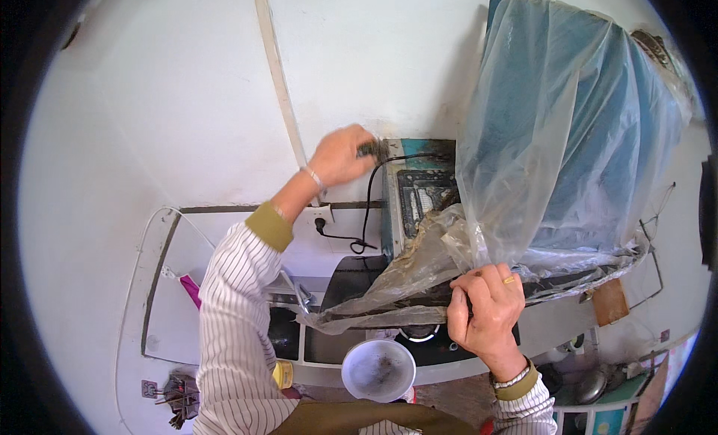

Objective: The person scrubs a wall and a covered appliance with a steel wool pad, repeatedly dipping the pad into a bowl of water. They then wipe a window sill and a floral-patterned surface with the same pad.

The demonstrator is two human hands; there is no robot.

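My left hand (pixel 343 156), blurred, grips a small dark scrubber or brush (pixel 371 149) near the wall, at the upper left corner of a range hood (pixel 394 211). Dark grime coats the hood's exposed top, and a black power cord (pixel 368 194) arcs over it. Clear plastic sheeting (pixel 521 126) hangs over the hood's tall blue part and its lower front. Bunched in my right hand (pixel 488 311) is the lower edge of that sheeting, raised at the hood's front. Part of the hood is hidden under the plastic.
Below is a black gas cooktop (pixel 336 345). A white basin (pixel 378 370) with dark dirt inside sits close before me. A yellow tub (pixel 283 373) is to its left. The cord's plug (pixel 320 224) is in a wall socket. Cutlery fills a holder (pixel 182 398) at lower left.
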